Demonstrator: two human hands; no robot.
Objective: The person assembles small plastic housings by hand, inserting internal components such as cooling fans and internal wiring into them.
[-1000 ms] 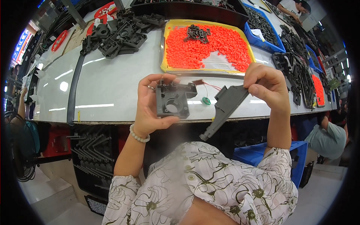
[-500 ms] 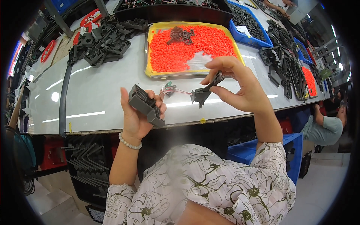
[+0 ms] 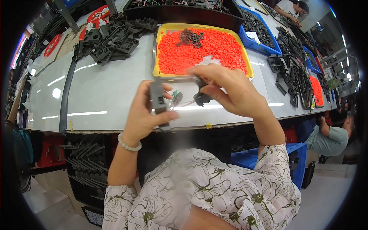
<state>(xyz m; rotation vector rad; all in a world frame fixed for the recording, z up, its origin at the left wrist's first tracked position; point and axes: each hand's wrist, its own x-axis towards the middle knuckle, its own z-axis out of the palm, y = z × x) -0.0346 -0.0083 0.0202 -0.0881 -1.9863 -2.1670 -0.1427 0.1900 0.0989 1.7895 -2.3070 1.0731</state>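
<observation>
My left hand (image 3: 143, 113) is closed round a dark grey plastic housing (image 3: 157, 97), which stands nearly upright over the front of the table. Between the thumb and fingers of my right hand (image 3: 234, 90) is a smaller dark plastic part (image 3: 201, 94), tilted and a little blurred. Thin reddish wires run from this part toward a small green piece (image 3: 175, 94) that hangs between the hands, close to the left fingers. The far ends of the wires are hard to make out. Both hands are above the white table (image 3: 115, 88), apart from each other.
A yellow-rimmed tray (image 3: 156, 57) of small red-orange pieces lies beyond my hands, with dark parts (image 3: 189, 37) on top. Dark housings (image 3: 111, 42) are piled at the left. A blue bin (image 3: 264, 48) and more dark parts (image 3: 285, 73) stand right. Another person (image 3: 289, 9) works far right.
My left hand has turned the housing upright, its thumb now across the front. The right hand has come nearer to the left, tilting its part downward. The view has shifted slightly.
</observation>
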